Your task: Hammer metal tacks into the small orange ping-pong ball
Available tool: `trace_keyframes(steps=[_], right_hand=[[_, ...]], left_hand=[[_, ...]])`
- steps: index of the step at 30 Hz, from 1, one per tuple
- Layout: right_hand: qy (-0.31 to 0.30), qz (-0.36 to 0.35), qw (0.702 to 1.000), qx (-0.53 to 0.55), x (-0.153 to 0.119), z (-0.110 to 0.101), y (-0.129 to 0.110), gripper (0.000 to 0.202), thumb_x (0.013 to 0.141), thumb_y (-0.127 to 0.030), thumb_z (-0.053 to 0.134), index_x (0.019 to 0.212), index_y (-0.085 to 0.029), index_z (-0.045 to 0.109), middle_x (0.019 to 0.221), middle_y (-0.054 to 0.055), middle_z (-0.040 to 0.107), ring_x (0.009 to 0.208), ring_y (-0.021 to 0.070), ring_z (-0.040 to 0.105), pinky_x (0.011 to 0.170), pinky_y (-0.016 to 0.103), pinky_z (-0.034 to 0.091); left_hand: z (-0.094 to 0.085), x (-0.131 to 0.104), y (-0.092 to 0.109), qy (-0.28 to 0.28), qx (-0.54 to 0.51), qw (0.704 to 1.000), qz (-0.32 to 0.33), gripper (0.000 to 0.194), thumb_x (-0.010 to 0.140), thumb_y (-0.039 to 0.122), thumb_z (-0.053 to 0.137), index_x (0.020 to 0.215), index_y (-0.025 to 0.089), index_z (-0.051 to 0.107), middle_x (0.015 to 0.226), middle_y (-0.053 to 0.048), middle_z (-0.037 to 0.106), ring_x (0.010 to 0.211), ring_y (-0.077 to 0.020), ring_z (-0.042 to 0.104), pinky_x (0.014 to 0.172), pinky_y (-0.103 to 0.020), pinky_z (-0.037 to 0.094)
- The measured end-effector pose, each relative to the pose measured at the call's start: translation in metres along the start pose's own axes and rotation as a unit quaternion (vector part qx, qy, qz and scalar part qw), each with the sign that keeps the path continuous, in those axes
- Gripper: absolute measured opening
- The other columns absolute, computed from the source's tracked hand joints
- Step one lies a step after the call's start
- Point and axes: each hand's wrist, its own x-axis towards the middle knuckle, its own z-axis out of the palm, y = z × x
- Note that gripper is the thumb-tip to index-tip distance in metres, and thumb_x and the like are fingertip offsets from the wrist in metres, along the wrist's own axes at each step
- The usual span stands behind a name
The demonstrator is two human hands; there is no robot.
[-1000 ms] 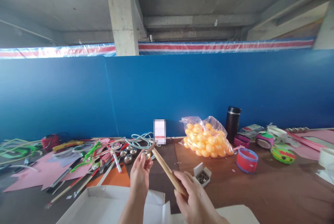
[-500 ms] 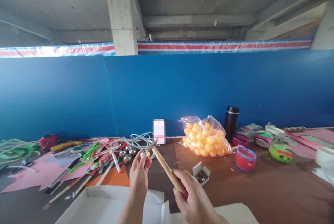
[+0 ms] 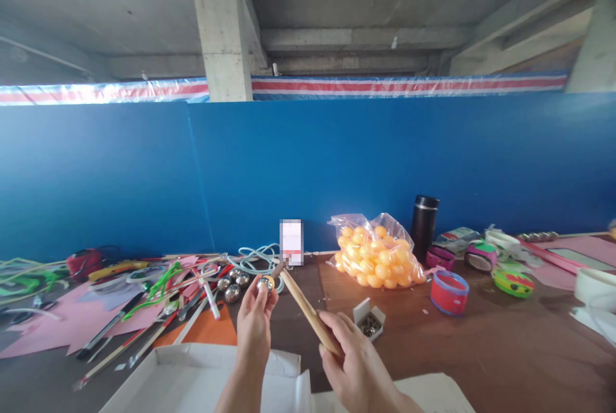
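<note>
My left hand pinches an orange ball, partly covered with shiny silver metal pieces, between its fingertips. In my right hand is a hammer, gripped by the lower end of its wooden handle. Its dark head is raised close to the right side of the ball; whether they touch I cannot tell. Several silver-covered balls lie on the table just left of my left hand. A small white box of shiny metal pieces, apparently thumbtacks, stands open beyond my right hand.
Below my hands lies an open white cardboard box. A clear bag of orange balls and a black flask stand near the blue partition. Left are sticks, cords, pink paper; right, tape rolls.
The view has shifted slightly, so objects appear a little further left. Both hands keep their grips, and the hammer head stays beside the ball.
</note>
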Motion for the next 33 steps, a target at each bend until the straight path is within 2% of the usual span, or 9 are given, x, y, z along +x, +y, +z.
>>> trace_keyframes(steps=[6, 11, 17, 20, 26, 33], right_hand=[[-0.018, 0.002, 1.000, -0.019, 0.0001, 0.0011, 0.0006, 0.048, 0.074, -0.007, 0.041, 0.118, -0.025, 0.040, 0.097, 0.003, 0.051, 0.084, 0.0147, 0.053, 0.077, 0.027, 0.044], [-0.003, -0.006, 1.000, -0.002, -0.0001, 0.0003, -0.0007, 0.047, 0.075, -0.009, 0.042, 0.120, -0.025, 0.038, 0.099, 0.003, 0.050, 0.085, 0.0149, 0.053, 0.078, 0.027, 0.043], [-0.013, -0.004, 1.000, -0.002, 0.0002, 0.0016, -0.0003, 0.048, 0.074, -0.006, 0.042, 0.118, -0.025, 0.040, 0.098, 0.003, 0.051, 0.084, 0.0146, 0.052, 0.078, 0.027, 0.043], [-0.001, -0.009, 1.000, 0.005, -0.0001, 0.0020, 0.0004, 0.048, 0.074, -0.007, 0.042, 0.119, -0.024, 0.039, 0.099, 0.004, 0.051, 0.086, 0.0152, 0.052, 0.080, 0.027, 0.043], [-0.024, 0.001, 1.000, -0.011, -0.0013, 0.0009, -0.0021, 0.048, 0.074, -0.007, 0.041, 0.119, -0.024, 0.040, 0.099, 0.004, 0.050, 0.083, 0.0154, 0.053, 0.077, 0.028, 0.044], [-0.007, -0.006, 1.000, -0.004, -0.0005, 0.0012, -0.0005, 0.048, 0.074, -0.007, 0.042, 0.119, -0.023, 0.041, 0.099, 0.004, 0.051, 0.085, 0.0155, 0.053, 0.078, 0.027, 0.043]], left_hand=[[-0.0002, 0.0002, 0.0000, -0.004, -0.018, 1.000, -0.001, 0.034, 0.070, 0.019, 0.067, 0.103, 0.018, 0.061, 0.085, -0.004, 0.060, 0.069, -0.0100, 0.060, 0.071, -0.026, 0.052], [0.0001, -0.0004, 0.0015, 0.002, -0.021, 1.000, -0.023, 0.033, 0.072, 0.019, 0.065, 0.104, 0.017, 0.061, 0.082, -0.004, 0.061, 0.067, -0.0111, 0.061, 0.068, -0.025, 0.052], [0.0018, -0.0017, 0.0046, 0.004, -0.051, 0.997, -0.049, 0.020, 0.075, 0.014, 0.059, 0.095, 0.013, 0.062, 0.079, -0.006, 0.062, 0.066, -0.0125, 0.061, 0.065, -0.025, 0.052], [0.0023, -0.0010, 0.0048, 0.014, -0.045, 0.998, -0.049, 0.021, 0.075, 0.014, 0.059, 0.095, 0.013, 0.062, 0.077, -0.006, 0.062, 0.066, -0.0124, 0.061, 0.063, -0.024, 0.052], [0.0022, -0.0018, 0.0061, 0.008, -0.054, 0.997, -0.056, 0.020, 0.077, 0.012, 0.057, 0.096, 0.014, 0.062, 0.081, -0.007, 0.063, 0.067, -0.0115, 0.061, 0.066, -0.024, 0.052], [-0.0007, 0.0016, 0.0018, 0.008, -0.069, 0.995, -0.064, 0.016, 0.075, 0.013, 0.059, 0.091, 0.013, 0.062, 0.078, -0.005, 0.063, 0.067, -0.0118, 0.061, 0.065, -0.024, 0.052]])
